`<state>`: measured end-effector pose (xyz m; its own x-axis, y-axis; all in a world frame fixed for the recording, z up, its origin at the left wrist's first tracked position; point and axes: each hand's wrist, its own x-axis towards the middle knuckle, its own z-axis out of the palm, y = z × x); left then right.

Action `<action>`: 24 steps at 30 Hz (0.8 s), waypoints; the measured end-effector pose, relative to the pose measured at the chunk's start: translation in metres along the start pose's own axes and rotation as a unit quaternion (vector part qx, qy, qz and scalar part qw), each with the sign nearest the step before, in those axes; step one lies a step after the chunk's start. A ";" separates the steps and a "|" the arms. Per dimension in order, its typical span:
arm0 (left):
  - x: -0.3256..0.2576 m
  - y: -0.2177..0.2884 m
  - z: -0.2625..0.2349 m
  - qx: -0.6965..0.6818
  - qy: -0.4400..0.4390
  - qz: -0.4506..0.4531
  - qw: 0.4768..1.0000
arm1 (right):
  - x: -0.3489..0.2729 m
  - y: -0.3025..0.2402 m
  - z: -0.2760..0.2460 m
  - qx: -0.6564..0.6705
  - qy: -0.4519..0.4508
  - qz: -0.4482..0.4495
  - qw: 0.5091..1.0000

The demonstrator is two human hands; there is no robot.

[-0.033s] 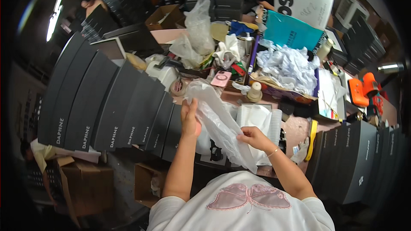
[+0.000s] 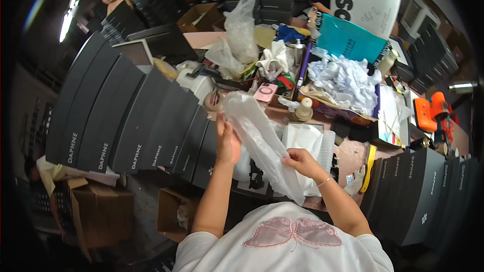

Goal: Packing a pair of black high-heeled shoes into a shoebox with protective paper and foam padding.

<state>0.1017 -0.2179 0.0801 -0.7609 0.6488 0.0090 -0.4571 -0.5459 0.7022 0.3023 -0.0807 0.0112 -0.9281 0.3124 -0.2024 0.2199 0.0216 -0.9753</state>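
Observation:
A long, crumpled piece of white translucent wrapping (image 2: 261, 143) stretches slantwise between my hands; whether it is a bag or a loose sheet I cannot tell. At its upper left edge my left hand (image 2: 228, 141) grips it, fingers partly hidden behind it. My right hand (image 2: 302, 163) pinches its right edge lower down, between thumb and fingers. Below lies an open box with white paper (image 2: 304, 140) in it, next to a strip of ribbed clear plastic (image 2: 326, 148). A small black item (image 2: 256, 178) shows beneath the wrapping, its kind unclear.
Dark grey shoeboxes (image 2: 118, 116) stand in a row at left, more (image 2: 408, 191) at right. Behind are a pink phone (image 2: 265, 91), a bottle (image 2: 304, 109), a box of crumpled paper (image 2: 343, 80) and an orange tool (image 2: 428, 111). Cardboard cartons (image 2: 174, 214) sit lower left. Other people are further off.
The whole view has shifted slightly. My left hand's fingers have loosened and straightened a little on the wrapping; my right hand keeps its pinch.

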 end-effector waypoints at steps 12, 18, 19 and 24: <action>-0.112 -0.103 -0.035 0.115 0.146 -0.121 0.975 | -0.007 -0.031 -0.006 -0.119 0.018 -0.068 0.990; -0.128 -0.111 -0.043 0.206 0.177 -0.113 0.956 | -0.022 0.004 -0.026 -0.025 -0.024 0.065 0.997; -0.126 -0.106 -0.060 0.252 0.207 -0.101 0.940 | -0.027 0.007 -0.035 -0.079 -0.007 0.069 0.994; -0.114 -0.132 -0.178 0.543 0.138 -0.080 0.824 | -0.073 -0.026 -0.064 -0.188 0.060 0.104 0.975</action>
<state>0.1665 -0.3139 -0.1398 -0.8752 0.4393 -0.2028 0.0063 0.4294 0.9031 0.3834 -0.0431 0.0569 -0.8149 0.4559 -0.3580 0.5146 0.2847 -0.8088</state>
